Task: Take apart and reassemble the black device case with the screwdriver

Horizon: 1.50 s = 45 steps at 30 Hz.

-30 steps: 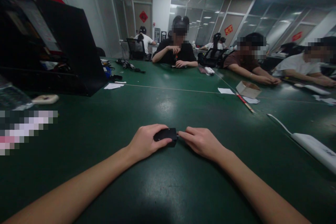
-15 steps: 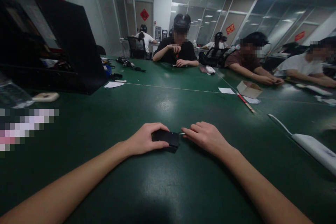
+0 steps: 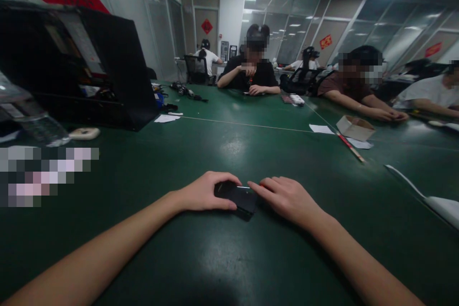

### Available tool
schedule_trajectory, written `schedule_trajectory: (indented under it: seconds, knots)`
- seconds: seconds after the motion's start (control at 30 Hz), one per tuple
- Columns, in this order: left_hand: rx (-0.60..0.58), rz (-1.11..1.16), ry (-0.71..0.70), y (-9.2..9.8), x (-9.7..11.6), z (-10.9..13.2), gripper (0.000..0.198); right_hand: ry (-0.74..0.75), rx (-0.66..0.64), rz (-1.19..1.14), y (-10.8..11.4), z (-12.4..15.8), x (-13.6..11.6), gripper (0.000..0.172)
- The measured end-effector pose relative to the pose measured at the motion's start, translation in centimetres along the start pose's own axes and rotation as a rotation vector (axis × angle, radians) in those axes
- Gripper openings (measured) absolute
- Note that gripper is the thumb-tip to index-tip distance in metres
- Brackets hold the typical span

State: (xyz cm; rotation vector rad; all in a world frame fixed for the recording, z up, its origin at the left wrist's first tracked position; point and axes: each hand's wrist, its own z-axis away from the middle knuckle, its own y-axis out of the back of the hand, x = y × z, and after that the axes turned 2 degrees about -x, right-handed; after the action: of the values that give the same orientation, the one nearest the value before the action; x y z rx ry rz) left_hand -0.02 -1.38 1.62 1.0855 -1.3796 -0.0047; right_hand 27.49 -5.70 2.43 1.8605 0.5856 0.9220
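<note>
A small flat black device (image 3: 239, 196) lies on the green table (image 3: 229, 148) just in front of me. My left hand (image 3: 206, 192) is curled over its left end, thumb along the near edge, gripping it. My right hand (image 3: 287, 197) rests at its right end with fingers bent and fingertips against the device's right edge. Earlier frames show a thin metal pin pinched in those fingertips; now it is hidden.
A big black open case (image 3: 89, 67) stands at the left with a flat cream object (image 3: 84, 133) before it. Other people sit at the far side and right. A small cardboard box (image 3: 355, 127), a red pencil (image 3: 349, 147) and a white strip (image 3: 426, 196) lie to the right.
The device has turned slightly and its right end has swung toward me. My right fingertips have closed up against its right edge. The camera has shifted a little left.
</note>
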Motion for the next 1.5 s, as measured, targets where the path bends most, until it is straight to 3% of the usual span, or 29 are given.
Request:
schedule_trajectory:
  seconds: [0.37,0.67,0.9,1.0,1.13,1.27,1.5]
  knots:
    - [0.086,0.092,-0.016,0.1,-1.2,-0.3,0.047,-0.06,0.171,0.051,-0.4,-1.1,-0.6,0.032]
    - [0.098,0.093,-0.047,0.2,-1.0,-0.4,0.047,-0.233,0.06,-0.38,-1.4,-1.5,-1.2,0.028]
    - [0.131,0.109,-0.053,0.0,-1.0,-0.3,0.045,-0.258,0.032,-0.298,-1.7,-0.8,-0.1,0.027]
    - [0.21,0.262,-0.029,-0.2,-1.5,-0.5,0.041,-0.361,0.0,-0.315,-1.8,-0.4,0.4,0.028]
    - [0.418,0.66,0.063,-0.4,-2.4,-1.0,0.043,-0.506,-0.046,-0.344,-1.9,-0.2,0.6,0.026]
    - [0.498,1.006,0.145,-0.1,-2.8,-1.4,0.049,-0.561,-0.05,-0.342,-1.7,-0.4,0.6,0.024]
    - [0.496,1.335,0.206,0.8,-2.4,-1.4,0.041,-0.351,0.167,-0.523,-0.3,-1.0,-1.2,0.035]
